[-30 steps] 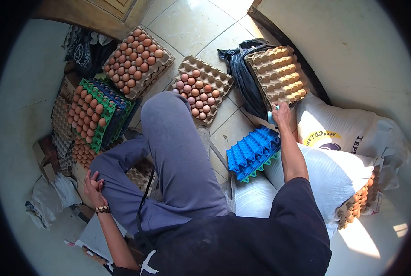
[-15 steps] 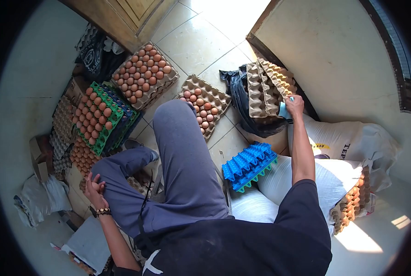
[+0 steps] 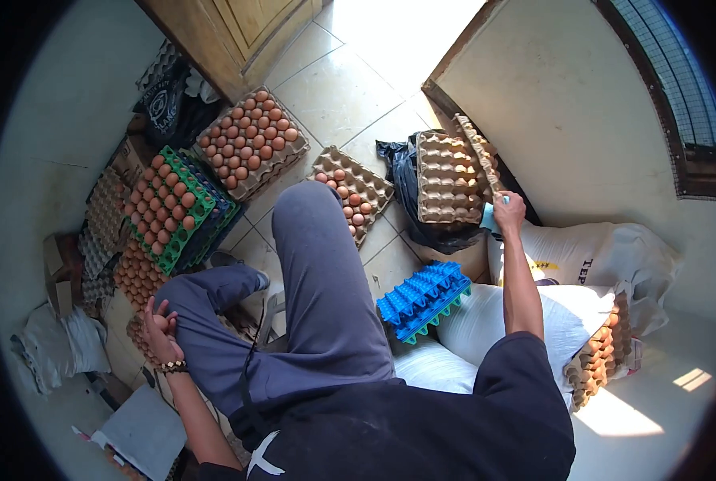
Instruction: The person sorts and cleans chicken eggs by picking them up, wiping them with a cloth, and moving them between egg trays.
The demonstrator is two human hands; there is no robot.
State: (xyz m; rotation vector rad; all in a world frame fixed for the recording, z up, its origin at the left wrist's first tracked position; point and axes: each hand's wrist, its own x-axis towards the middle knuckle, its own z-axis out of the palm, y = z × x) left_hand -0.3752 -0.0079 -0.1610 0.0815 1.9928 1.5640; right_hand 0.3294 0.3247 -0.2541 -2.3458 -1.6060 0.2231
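- Cardboard in grip: held tray [image 3: 476, 150] steeply tilted with right hand [image 3: 509, 213], pale-blue item [image 3: 489, 219] in same clasp.
- Had it at right side of stack [image 3: 444, 180], near wall [image 3: 538, 132] and black bag [image 3: 446, 237].
- Looked like parting tray from stack; probably called for steady hold.
- Rested left hand [image 3: 163, 337] by bent leg [image 3: 210, 305], fingers curled; couldn't tell whether around anything.
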